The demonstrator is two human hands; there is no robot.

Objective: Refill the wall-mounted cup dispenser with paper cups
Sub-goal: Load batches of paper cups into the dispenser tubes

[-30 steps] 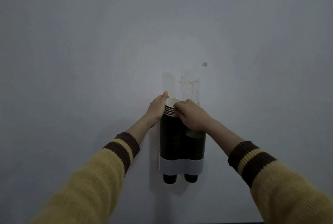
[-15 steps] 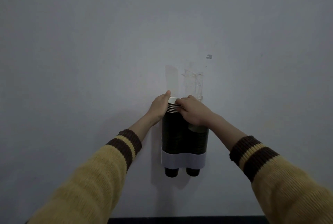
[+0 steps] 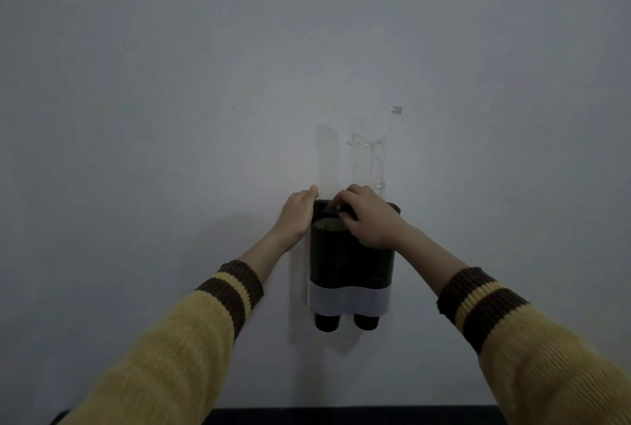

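Dimly lit, both hands' fingers curl over the cup dispenser [image 3: 351, 264] rim on a bare grey wall [image 3: 170, 117].

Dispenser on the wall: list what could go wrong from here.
1. The dispenser seems held by clear tape that looks wrinkled and peeling; pressing down could loosen it.
2. The right hand pushes cups into the left tube, fingers at the rim; they might get pinched or crush a cup.
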